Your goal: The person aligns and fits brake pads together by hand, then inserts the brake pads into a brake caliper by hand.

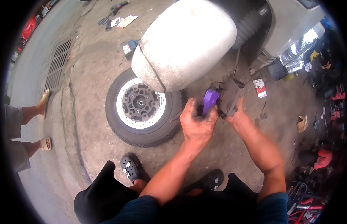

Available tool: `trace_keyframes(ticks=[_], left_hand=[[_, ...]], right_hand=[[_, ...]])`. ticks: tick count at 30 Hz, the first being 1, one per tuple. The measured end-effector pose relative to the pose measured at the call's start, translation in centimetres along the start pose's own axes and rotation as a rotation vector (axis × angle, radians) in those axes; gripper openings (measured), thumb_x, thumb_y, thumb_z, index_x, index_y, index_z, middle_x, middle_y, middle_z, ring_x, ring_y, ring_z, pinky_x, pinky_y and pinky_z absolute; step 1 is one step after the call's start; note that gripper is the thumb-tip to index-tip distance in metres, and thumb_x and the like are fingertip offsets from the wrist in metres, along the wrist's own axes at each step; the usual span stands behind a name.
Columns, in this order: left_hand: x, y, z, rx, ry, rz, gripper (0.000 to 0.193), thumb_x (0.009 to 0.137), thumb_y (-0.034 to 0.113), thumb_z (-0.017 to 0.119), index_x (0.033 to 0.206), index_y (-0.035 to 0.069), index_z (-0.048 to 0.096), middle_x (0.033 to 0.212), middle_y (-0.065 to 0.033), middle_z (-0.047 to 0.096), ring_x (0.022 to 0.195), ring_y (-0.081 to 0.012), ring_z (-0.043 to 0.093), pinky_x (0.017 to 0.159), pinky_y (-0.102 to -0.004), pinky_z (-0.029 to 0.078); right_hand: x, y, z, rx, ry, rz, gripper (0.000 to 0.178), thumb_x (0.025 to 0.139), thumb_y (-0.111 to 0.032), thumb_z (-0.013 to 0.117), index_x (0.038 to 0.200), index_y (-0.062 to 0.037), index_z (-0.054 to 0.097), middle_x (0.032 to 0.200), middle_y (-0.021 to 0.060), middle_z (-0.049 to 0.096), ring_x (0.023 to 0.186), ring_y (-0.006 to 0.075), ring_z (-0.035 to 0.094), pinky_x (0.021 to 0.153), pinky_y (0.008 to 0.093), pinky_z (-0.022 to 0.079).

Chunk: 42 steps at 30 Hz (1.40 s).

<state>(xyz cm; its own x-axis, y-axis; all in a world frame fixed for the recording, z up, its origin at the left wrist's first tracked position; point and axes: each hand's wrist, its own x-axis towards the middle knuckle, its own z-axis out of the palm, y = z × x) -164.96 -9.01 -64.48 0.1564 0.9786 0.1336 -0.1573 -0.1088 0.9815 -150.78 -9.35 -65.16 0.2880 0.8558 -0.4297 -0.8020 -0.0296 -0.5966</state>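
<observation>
Hands, 2, bare: left hand [197, 121] with thumb and bent fingers pinching the purple part, fingertips darkened by grime; right hand [236, 112] behind and below the dark metal assembly, fingers mostly hidden. Cannot tell whether gripping or merely bracing on that side.

Listed by descending size:

- Floor [95, 123], stained concrete, beneath the work.
- Fender [184, 44], white, rounded, scuffed, with a dark line across its lower end; beyond the hands, partly covering the wheel in this view.
- Wheel [114, 115], 1, lying flat left of the hands; black tyre, white rim, dark patterned disc [138, 93] at centre, face up.
- Dark metal assembly [229, 95], blurred, just right of the purple part; exact shape unclear.
- Purple part [210, 100], 1, compact, angular, raised in front of the person, between left hand and assembly. Contact or gap at the assembly: cannot tell.
- Box [260, 88], small, red and white, on the floor right of the hands.

Step in hand, as judged: handling the purple part at the assembly. Next move, as judged: calls for a steady right-side hold, careful left-side turning, and a clear sight of the hidden meeting faces.
</observation>
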Motion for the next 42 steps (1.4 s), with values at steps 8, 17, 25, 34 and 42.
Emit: trace_keyframes(ticks=[8,17,25,34,42], left_hand=[[1.0,-0.8,0.6,0.059,-0.012,0.069,0.014,0.070,0.002,0.067,0.079,-0.003,0.057,0.073,-0.0154,0.057,0.063,-0.0285,0.057,0.059,-0.0355,0.047],[1.7,0.6,0.1,-0.103,-0.088,-0.258,0.016,0.073,-0.001,0.068,0.085,-0.004,0.059,0.078,-0.0093,0.057,0.070,-0.0171,0.058,0.063,-0.0308,0.048],[1.6,0.4,-0.2,-0.154,-0.133,-0.308,0.016,0.076,-0.003,0.068,0.090,-0.004,0.060,0.086,-0.0068,0.056,0.078,-0.0134,0.056,0.069,-0.0271,0.046],[0.8,-1.0,-0.1,-0.235,-0.122,-0.266,0.020,0.076,0.006,0.076,0.088,0.000,0.061,0.084,-0.0027,0.060,0.078,-0.0103,0.053,0.072,-0.0256,0.045],[0.0,-2.1,0.3,-0.153,-0.095,0.065,0.018,0.078,0.006,0.074,0.090,0.000,0.062,0.084,-0.0031,0.053,0.078,-0.0124,0.052,0.071,-0.0253,0.043]], right_hand=[[0.4,0.2,-0.3,-0.036,-0.013,-0.015,0.039,0.090,-0.047,0.041,0.097,-0.0095,0.052,0.094,0.0129,0.061,0.086,0.0274,0.061,0.077,0.0399,0.052],[0.4,0.3,0.3,-0.078,0.115,0.013,0.045,0.089,-0.049,0.041,0.103,-0.0089,0.055,0.094,0.0137,0.062,0.084,0.0275,0.062,0.073,0.0406,0.053],[0.8,0.3,-0.2,-0.151,0.134,-0.046,0.054,0.086,-0.057,0.046,0.104,-0.0079,0.060,0.093,0.0113,0.064,0.084,0.0247,0.064,0.068,0.0381,0.055],[0.0,0.4,1.1,-0.109,0.107,-0.094,0.032,0.093,-0.037,0.044,0.107,-0.0083,0.051,0.087,0.0123,0.060,0.077,0.0243,0.061,0.065,0.0355,0.054],[0.8,0.3,-1.3,-0.131,-0.072,-0.088,0.051,0.090,-0.054,0.042,0.104,-0.0077,0.057,0.092,0.0119,0.061,0.084,0.0260,0.061,0.072,0.0368,0.053]])
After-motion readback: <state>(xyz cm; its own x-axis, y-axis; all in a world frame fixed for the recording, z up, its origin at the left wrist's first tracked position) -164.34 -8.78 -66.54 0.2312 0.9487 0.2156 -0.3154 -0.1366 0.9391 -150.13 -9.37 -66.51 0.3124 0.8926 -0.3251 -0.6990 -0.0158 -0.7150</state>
